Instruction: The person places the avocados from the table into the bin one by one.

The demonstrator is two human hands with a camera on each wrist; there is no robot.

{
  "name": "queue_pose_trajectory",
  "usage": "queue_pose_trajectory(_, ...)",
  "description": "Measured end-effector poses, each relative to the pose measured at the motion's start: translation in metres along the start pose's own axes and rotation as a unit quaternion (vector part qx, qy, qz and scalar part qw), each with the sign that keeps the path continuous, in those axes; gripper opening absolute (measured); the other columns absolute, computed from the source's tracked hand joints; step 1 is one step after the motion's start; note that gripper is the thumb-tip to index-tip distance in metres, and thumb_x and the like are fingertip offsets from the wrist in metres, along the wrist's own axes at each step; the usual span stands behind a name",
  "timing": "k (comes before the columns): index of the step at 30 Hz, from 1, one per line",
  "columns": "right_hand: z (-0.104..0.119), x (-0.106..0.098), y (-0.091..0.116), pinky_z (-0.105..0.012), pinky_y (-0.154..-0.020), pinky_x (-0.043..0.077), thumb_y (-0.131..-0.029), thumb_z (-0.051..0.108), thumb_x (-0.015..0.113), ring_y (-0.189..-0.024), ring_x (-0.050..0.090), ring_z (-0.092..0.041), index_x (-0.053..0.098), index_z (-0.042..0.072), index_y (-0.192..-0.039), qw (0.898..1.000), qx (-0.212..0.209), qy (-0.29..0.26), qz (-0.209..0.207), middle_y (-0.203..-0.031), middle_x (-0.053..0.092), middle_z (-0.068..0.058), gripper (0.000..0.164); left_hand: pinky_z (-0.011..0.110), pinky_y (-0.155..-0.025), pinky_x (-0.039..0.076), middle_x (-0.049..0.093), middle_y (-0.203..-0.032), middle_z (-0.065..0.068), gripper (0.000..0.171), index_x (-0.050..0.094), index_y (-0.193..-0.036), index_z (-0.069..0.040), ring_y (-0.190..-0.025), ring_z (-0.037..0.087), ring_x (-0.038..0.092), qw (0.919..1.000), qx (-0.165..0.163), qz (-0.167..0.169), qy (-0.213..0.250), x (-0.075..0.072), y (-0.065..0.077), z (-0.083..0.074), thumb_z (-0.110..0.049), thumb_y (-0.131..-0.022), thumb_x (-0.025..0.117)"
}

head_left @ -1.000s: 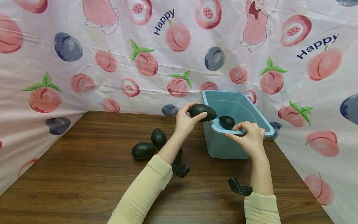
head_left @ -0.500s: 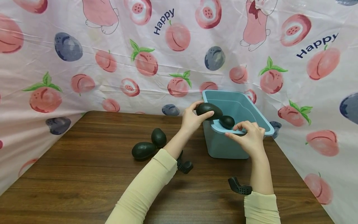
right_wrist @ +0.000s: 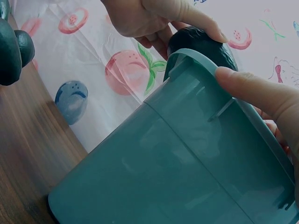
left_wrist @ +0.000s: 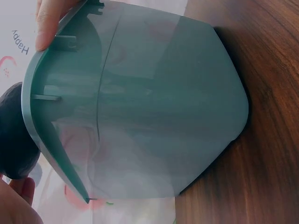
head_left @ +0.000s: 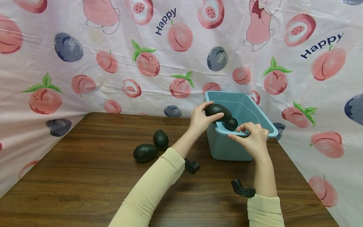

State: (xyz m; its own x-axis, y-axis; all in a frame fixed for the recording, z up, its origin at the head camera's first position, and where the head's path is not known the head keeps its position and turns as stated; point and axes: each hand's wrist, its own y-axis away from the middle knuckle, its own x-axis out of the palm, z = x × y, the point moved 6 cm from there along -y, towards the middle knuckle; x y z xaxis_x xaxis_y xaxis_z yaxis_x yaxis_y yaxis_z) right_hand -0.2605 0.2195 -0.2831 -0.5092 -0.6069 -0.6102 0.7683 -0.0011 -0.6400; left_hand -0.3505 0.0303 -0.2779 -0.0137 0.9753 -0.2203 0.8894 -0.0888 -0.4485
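My left hand [head_left: 199, 119] grips a dark green avocado [head_left: 217, 111] between thumb and fingers, over the near left rim of a blue-green plastic bin [head_left: 231, 149]. Inside the bin another avocado [head_left: 230, 124] shows beside the near rim; what it rests on is hidden. With the thumb outside and fingers inside, my right hand [head_left: 253, 138] holds the bin's near rim. In the right wrist view, the right thumb [right_wrist: 252, 86] lies on the rim, and the held avocado [right_wrist: 201, 44] is partly behind the bin's corner. The left wrist view shows the bin's outer wall [left_wrist: 163, 102].
Two avocados [head_left: 145, 152] [head_left: 161, 139] lie together on the brown wooden table [head_left: 85, 183], left of my left forearm. A fruit-printed cloth [head_left: 113, 78] hangs behind the table and along its sides. Black camera mounts [head_left: 243, 189] sit at both wrists.
My left hand has moved right with its avocado, from left of the bin to over its rim. A third avocado on the table is now hidden by the left forearm. My right hand stays put.
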Motion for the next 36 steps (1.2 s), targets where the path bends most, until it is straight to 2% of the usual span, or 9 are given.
queue_pose_trajectory(6, 0.000, 0.000, 0.000, -0.052, -0.084, 0.017, -0.069, 0.026, 0.088, -0.081, 0.040, -0.020, 0.064, 0.009, -0.080, 1.000, 0.000, -0.001, 0.000, -0.082, 0.060, -0.006, 0.031, 0.035, -0.083, 0.044, 0.058, -0.120, 0.000, 0.062, 0.062, -0.129, -0.022, -0.111, 0.019, 0.046, 0.9999, 0.003, 0.008, -0.014, 0.005, -0.002, -0.003, -0.043, -0.074, 0.082)
queue_pose_trajectory(15, -0.001, 0.001, 0.000, -0.053, -0.086, 0.017, -0.070, 0.026, 0.088, -0.083, 0.040, -0.021, 0.064, 0.010, -0.080, 1.000, 0.000, -0.004, 0.000, -0.082, 0.060, -0.005, 0.030, 0.041, -0.087, 0.042, 0.058, -0.123, 0.000, 0.065, 0.061, -0.130, -0.022, -0.116, 0.024, 0.042, 0.9991, -0.002, 0.007, -0.042, 0.010, -0.004, -0.002, -0.046, -0.073, 0.081)
queue_pose_trajectory(24, -0.001, 0.000, -0.001, -0.053, -0.085, 0.017, -0.070, 0.026, 0.087, -0.083, 0.040, -0.021, 0.064, 0.010, -0.081, 1.000, -0.001, -0.002, 0.003, -0.083, 0.060, -0.006, 0.031, 0.041, -0.094, 0.037, 0.059, -0.126, 0.001, 0.066, 0.061, -0.130, -0.022, -0.116, 0.021, 0.042, 0.9972, 0.017, 0.004, -0.073, 0.014, -0.007, -0.004, -0.046, -0.073, 0.081)
queue_pose_trajectory(36, -0.003, 0.001, -0.001, -0.053, -0.087, 0.017, -0.070, 0.026, 0.087, -0.084, 0.041, -0.023, 0.064, 0.010, -0.081, 1.000, 0.000, 0.000, 0.004, -0.084, 0.060, -0.006, 0.031, 0.039, -0.103, 0.026, 0.058, -0.126, 0.001, 0.070, 0.059, -0.132, -0.024, -0.119, 0.020, 0.041, 0.9904, 0.029, 0.003, -0.135, 0.026, -0.009, -0.004, -0.051, -0.072, 0.080)
